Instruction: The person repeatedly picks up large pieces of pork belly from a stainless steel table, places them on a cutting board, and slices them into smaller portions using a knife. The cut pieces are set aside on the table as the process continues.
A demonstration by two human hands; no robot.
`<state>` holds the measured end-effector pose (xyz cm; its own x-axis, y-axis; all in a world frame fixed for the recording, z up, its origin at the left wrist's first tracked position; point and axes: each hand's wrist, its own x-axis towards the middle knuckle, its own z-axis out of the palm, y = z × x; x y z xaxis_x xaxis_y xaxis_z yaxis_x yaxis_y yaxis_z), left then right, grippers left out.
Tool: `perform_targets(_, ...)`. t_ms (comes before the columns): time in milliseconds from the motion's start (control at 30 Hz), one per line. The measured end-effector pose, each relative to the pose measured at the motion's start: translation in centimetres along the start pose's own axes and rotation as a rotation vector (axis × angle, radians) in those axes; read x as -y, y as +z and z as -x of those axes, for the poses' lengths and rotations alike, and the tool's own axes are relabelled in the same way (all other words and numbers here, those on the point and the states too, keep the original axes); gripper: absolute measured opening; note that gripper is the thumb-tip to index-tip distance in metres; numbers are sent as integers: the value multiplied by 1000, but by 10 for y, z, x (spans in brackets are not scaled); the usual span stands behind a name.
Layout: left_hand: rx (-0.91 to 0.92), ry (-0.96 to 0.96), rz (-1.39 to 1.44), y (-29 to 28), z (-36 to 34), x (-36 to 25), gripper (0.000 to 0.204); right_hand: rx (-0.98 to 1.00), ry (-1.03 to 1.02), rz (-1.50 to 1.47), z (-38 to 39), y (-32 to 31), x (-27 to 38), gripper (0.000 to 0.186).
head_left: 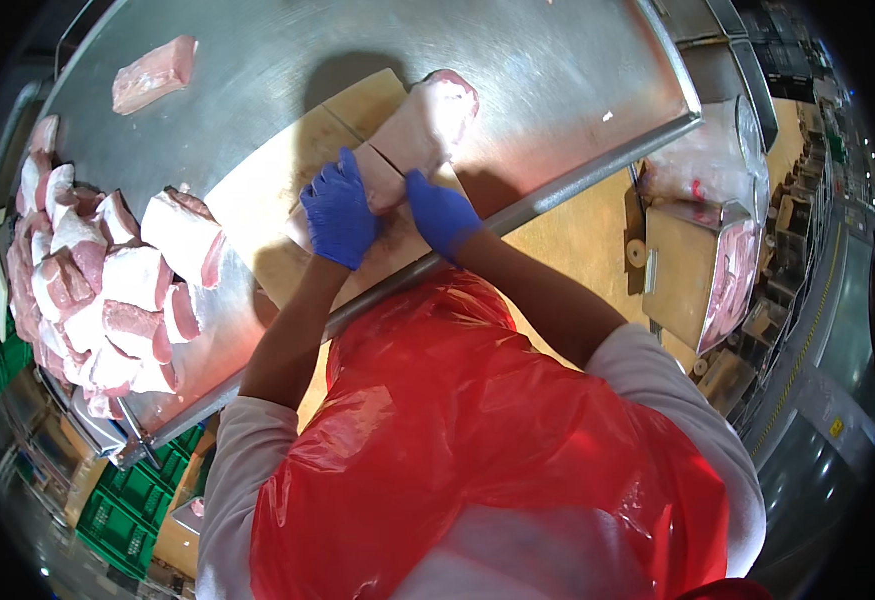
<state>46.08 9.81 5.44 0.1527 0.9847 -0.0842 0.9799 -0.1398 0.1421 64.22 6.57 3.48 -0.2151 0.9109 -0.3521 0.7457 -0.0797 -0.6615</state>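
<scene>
- While your blue-gloved left hand [338, 215] lies curled over the near part of a long piece of meat [413, 125], its fingers bunched on the top, you have your right hand [445, 213] close beside it, against the meat's right side.
- Your hands are apart from each other, with a stretch of meat showing between them; the right one is half closed, and whether it grips anything you cannot tell from this view.
- Across the meat, between your hands, runs a thin dark line; you cannot tell whether it is a cut or a blade.
- The meat lies slantwise on a pale cutting board [268, 185], its far, rounded end reaching past the board's upper right edge.
- Under the board you have a metal surface [558, 90] with a raised rim on your side.
- To your left, cut chunks of meat [138, 275] are heaped on the surface, the nearest just beside the board.
- Farther off, at the upper left, a single block of meat [155, 75] lies apart from the heap.
- You wear a shiny red apron [458, 400] over white sleeves [243, 450].
- Low on your left are green crates [128, 515]; off to your right, beyond the rim, is a tan container [676, 265] with pink meat [733, 275] in it.
</scene>
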Motion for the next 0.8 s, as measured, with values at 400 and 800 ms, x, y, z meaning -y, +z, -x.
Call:
perform_targets(400,-364,-403,1896,-84,54,164,64,-33,262,386,189,-20,-56,21)
perform_targets(800,-947,-1107,616,-229,99,459,69,-480,-136,122,100,14,-99,24)
